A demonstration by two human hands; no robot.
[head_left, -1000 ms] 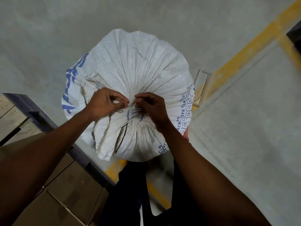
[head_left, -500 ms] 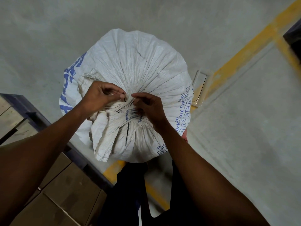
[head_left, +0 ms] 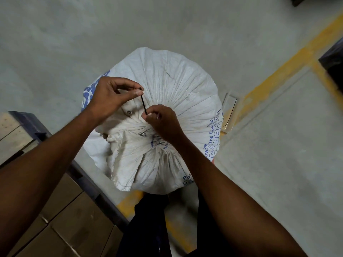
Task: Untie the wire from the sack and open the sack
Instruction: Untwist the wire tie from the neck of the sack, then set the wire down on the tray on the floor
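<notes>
Your left hand (head_left: 111, 97) lifted up and away from the gathered neck of the sack (head_left: 167, 93), where half a second before it had been pinched close against your right hand (head_left: 161, 120). A short straight stretch of dark wire (head_left: 143, 104) came out between the two hands, one end in your left fingertips, the other at your right fingers. The bunched neck folds looked looser.

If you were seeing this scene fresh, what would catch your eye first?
A big white sack with its neck gathered fills the middle, standing on grey floor. Above the neck, the left hand and right hand pinch a thin black wire between them. A yellow line crosses the floor at right.
</notes>
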